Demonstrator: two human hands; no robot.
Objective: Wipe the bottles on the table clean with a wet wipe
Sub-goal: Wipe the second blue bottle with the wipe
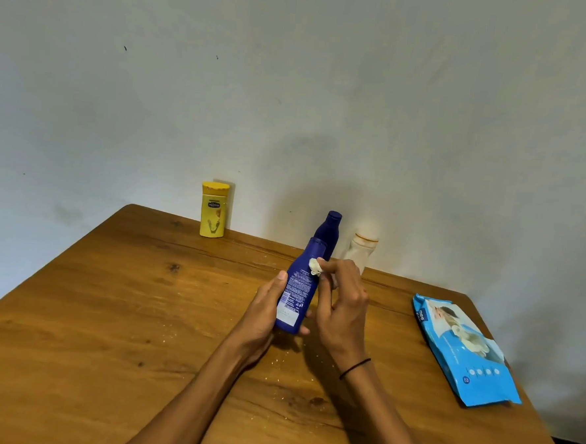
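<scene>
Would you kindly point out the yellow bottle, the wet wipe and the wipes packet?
yellow bottle (212, 217), head view, front label.
wet wipe (315, 266), head view, crumpled wad.
wipes packet (462, 349), head view, printed top face.

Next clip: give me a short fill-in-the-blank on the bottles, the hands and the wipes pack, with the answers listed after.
1. The left hand grips a dark ___ bottle.
2. The right hand presses a crumpled white ___ against that bottle.
3. The yellow bottle stands upright by the ___.
4. The blue wipes pack lies on the table, on the person's ___ side.

Answers: blue; wet wipe; wall; right
</scene>
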